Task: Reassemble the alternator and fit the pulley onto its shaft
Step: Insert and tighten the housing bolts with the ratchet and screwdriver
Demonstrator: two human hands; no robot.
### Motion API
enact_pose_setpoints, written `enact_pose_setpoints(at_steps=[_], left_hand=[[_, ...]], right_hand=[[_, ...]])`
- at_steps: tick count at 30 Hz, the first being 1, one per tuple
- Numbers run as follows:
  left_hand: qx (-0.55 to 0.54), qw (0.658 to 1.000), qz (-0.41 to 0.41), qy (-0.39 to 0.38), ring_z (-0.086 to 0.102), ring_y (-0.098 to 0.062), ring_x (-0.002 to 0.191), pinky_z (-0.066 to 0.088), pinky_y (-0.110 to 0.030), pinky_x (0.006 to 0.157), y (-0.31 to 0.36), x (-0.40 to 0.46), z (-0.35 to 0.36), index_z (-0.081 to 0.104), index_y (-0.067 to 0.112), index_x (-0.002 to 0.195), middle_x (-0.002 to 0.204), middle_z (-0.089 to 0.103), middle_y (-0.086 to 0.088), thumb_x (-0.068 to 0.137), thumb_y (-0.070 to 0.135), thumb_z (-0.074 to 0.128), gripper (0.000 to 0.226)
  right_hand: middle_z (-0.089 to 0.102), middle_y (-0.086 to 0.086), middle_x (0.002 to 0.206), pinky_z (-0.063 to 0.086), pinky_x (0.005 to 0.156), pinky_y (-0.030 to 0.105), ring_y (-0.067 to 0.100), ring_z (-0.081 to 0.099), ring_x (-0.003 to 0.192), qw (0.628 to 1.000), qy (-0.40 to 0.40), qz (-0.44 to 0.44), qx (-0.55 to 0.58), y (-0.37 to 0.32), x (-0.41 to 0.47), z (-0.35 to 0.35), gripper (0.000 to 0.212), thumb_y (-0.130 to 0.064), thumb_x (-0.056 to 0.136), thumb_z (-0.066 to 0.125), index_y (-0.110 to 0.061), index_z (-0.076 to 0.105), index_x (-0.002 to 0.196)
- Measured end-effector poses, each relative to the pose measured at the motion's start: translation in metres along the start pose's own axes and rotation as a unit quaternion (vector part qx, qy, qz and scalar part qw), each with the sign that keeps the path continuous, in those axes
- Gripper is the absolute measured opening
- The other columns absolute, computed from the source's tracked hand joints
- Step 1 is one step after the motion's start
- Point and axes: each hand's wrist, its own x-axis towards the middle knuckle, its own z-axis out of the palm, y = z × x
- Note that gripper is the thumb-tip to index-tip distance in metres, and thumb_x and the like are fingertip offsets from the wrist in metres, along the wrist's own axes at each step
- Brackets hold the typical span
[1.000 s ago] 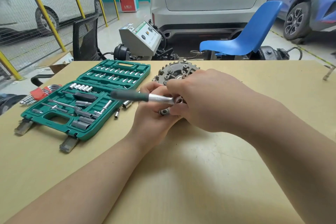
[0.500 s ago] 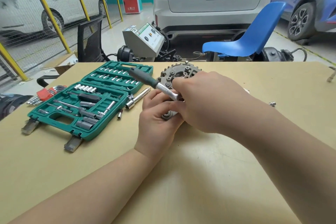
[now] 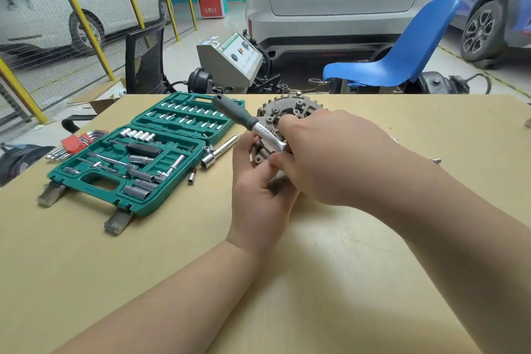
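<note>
Right hand: the right hand [image 3: 330, 161] sits over the ratchet [image 3: 253, 126] head, fingers curled down around it; the fingertips themselves are hidden under the hand.
Ratchet: steel neck runs up and away to the left out of that grip, and the dark rubber handle [image 3: 230, 110] pokes free toward the far left, tilted upward.
Left hand: the left hand [image 3: 258, 184] is cupped against the near side of the alternator [image 3: 283, 118], fingers wrapped round its lower housing, right below the ratchet head.
Alternator: standing on the table [image 3: 143, 253] between both hands; its toothed rear face shows just beyond the right hand's knuckles.
Pulley: can't make it out, the hands cover that part.
Left of the grip: a loose extension bar [image 3: 219, 151] lies just beside the left hand's thumb, with a small socket [image 3: 191, 176] near it.
Further left: the open green socket case [image 3: 138, 152], well apart from the hands, and a red-holdered hex key set [image 3: 74, 145] beyond it.
Right of the grip: a small bolt [image 3: 436, 161] lies alone past the right forearm.
</note>
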Motion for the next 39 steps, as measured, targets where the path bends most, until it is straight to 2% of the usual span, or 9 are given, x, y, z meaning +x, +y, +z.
enact_pose_setpoints(at_steps=[5,8,13,16,22,27,31,35,39], left_hand=[[0.063,0.994,-0.090,0.009,0.033,0.001,0.149,0.035,-0.022,0.115,-0.002,0.009,-0.008,0.034,0.070,0.140,0.158,0.033,0.025,0.069,0.050,0.087,0.091],[0.024,0.990,-0.127,-0.049,0.056,0.008,0.126,0.042,-0.003,0.090,-0.009,0.021,-0.016,0.039,0.047,0.150,0.140,0.058,0.026,0.058,0.052,0.089,0.105],[-0.009,0.987,-0.133,-0.091,0.059,0.002,0.132,0.050,-0.033,0.109,-0.021,0.038,-0.030,0.039,0.072,0.141,0.138,0.065,0.028,0.056,0.047,0.088,0.101],[-0.059,0.969,-0.158,-0.181,0.059,-0.009,0.140,0.049,-0.043,0.117,-0.026,0.057,-0.044,0.031,0.040,0.162,0.155,0.058,0.007,0.056,0.029,0.090,0.122],[0.113,0.936,-0.152,-0.297,0.061,-0.010,0.135,0.050,-0.020,0.105,-0.024,0.083,-0.060,0.048,0.029,0.146,0.130,0.069,0.015,0.090,0.005,0.065,0.063],[0.043,0.984,-0.134,-0.105,0.064,0.011,0.067,0.041,-0.002,0.051,-0.022,0.050,-0.050,0.064,0.034,0.105,0.072,0.070,0.029,0.075,0.020,0.072,0.034],[-0.123,0.980,-0.104,-0.115,0.068,-0.006,0.121,0.057,-0.018,0.085,-0.023,0.047,-0.050,0.075,0.033,0.127,0.132,0.073,0.008,0.076,0.011,0.079,0.055],[-0.047,0.995,-0.041,-0.076,0.061,-0.005,0.127,0.051,-0.032,0.107,-0.016,0.047,-0.043,0.077,0.026,0.122,0.134,0.070,0.004,0.076,0.035,0.075,0.047],[0.039,0.998,0.040,-0.039,0.059,-0.001,0.123,0.041,-0.006,0.099,-0.009,0.042,-0.040,0.077,0.048,0.110,0.123,0.063,0.019,0.084,0.048,0.078,0.027]], right_hand=[[0.039,-0.005,0.073,0.020,0.049,0.032,0.012,0.036,0.061,1.000,-0.005,-0.001,0.004,0.000,-0.002,-0.001,0.035,-0.056,0.103,0.047,-0.028,0.030,0.088],[0.038,-0.005,0.073,0.019,0.049,0.032,0.012,0.036,0.060,1.000,0.002,-0.004,0.002,0.001,0.000,0.000,0.044,-0.056,0.103,0.048,-0.029,0.023,0.079],[0.036,-0.005,0.068,0.019,0.048,0.031,0.013,0.033,0.057,0.999,0.030,-0.019,-0.005,-0.004,0.002,0.006,0.038,-0.054,0.101,0.051,-0.029,0.027,0.087],[0.028,-0.005,0.064,0.020,0.047,0.030,0.018,0.027,0.051,0.996,0.069,-0.039,-0.031,-0.011,0.007,0.017,0.025,-0.048,0.102,0.052,-0.026,0.039,0.101],[0.027,-0.003,0.067,0.014,0.049,0.030,0.031,0.039,0.066,0.992,0.069,-0.060,-0.086,-0.021,0.028,0.024,0.041,-0.051,0.102,0.052,-0.019,0.052,0.127],[0.031,-0.005,0.069,0.020,0.049,0.030,0.019,0.030,0.055,0.997,0.054,-0.041,-0.044,-0.030,0.040,0.022,0.024,-0.042,0.099,0.059,-0.025,0.042,0.097],[0.034,-0.007,0.069,0.024,0.050,0.032,0.021,0.040,0.058,0.998,0.063,-0.027,-0.011,-0.025,0.036,0.025,0.025,-0.049,0.101,0.055,-0.026,0.045,0.099],[0.059,-0.007,0.090,0.043,0.068,0.039,0.025,0.058,0.090,0.992,0.078,-0.013,0.094,-0.011,0.025,0.030,0.018,-0.046,0.102,0.055,-0.030,0.055,0.110],[0.061,-0.019,0.069,0.040,0.063,0.018,0.001,0.059,0.071,0.908,0.125,0.073,0.394,0.000,0.017,0.042,0.011,-0.031,0.101,0.065,-0.032,0.073,0.107]])
